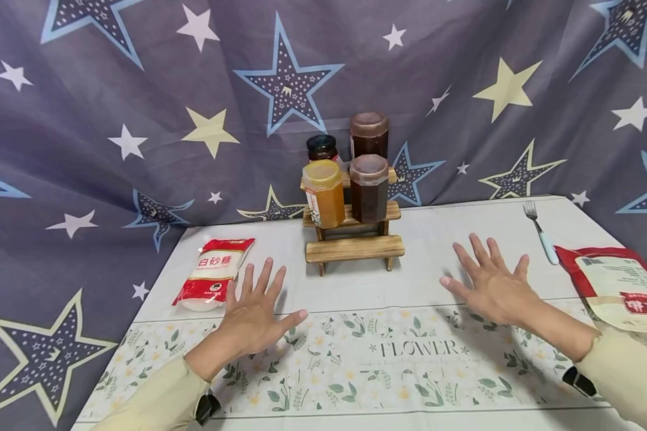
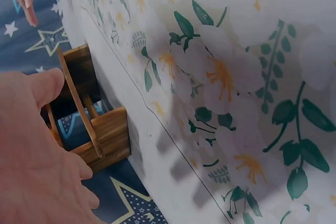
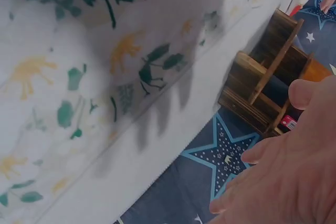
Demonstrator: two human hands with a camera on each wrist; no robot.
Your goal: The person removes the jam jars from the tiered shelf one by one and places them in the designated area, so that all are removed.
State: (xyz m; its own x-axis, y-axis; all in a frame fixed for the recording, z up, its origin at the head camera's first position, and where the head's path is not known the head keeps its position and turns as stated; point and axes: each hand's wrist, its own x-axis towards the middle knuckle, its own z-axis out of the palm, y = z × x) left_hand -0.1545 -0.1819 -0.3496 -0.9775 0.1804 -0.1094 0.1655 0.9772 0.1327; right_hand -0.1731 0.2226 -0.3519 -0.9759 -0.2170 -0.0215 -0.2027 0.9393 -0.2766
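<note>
My left hand (image 1: 253, 317) hovers palm down with spread fingers, close to a red and white bag of white sugar (image 1: 213, 272). Fingers likewise spread, my right hand (image 1: 496, 286) is above the table, nearest to a fork (image 1: 541, 233) with a pale blue handle. Neither hand holds anything. Between and beyond them stands a stepped wooden rack (image 1: 356, 248). Its middle step carries an amber jar (image 1: 325, 200) and a dark brown jar (image 1: 369, 194). Behind these are a black-lidded jar (image 1: 322, 148) and another dark jar (image 1: 369, 136), each partly hidden.
A red and cream bag (image 1: 622, 287) lies at the table's right side. The white tablecloth (image 1: 377, 383) has a leafy flower band with the word FLOWER. A dark curtain (image 1: 156, 120) with stars hangs directly behind the table.
</note>
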